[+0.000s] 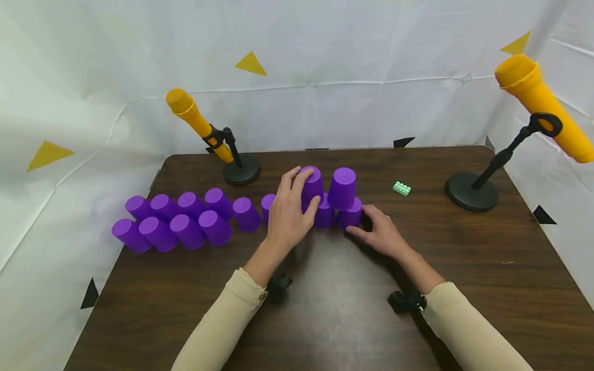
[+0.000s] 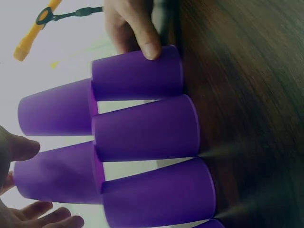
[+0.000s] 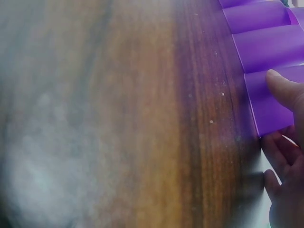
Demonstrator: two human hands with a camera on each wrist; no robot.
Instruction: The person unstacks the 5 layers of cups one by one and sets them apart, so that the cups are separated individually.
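My left hand [image 1: 289, 219] is around an upside-down purple cup [image 1: 312, 191] in the upper layer of a small stack, thumb on one side and fingers on the other. Beside it, a second upper purple cup [image 1: 343, 188] rests across the cups below. With thumb in front and fingers behind, my right hand [image 1: 384, 236] holds the bottom cup [image 2: 137, 78] at the stack's right end. More bottom cups [image 2: 147, 128] stand in line to its left; in the head view my left hand partly hides this row.
Several more purple cups [image 1: 187, 231] stand upside down in two rows on the left of the brown table [image 1: 343, 309]. A yellow microphone [image 1: 197, 121] on a black stand is at the back left, another microphone [image 1: 547, 105] at the right. A mint toy brick [image 1: 401, 188] lies behind my right hand.
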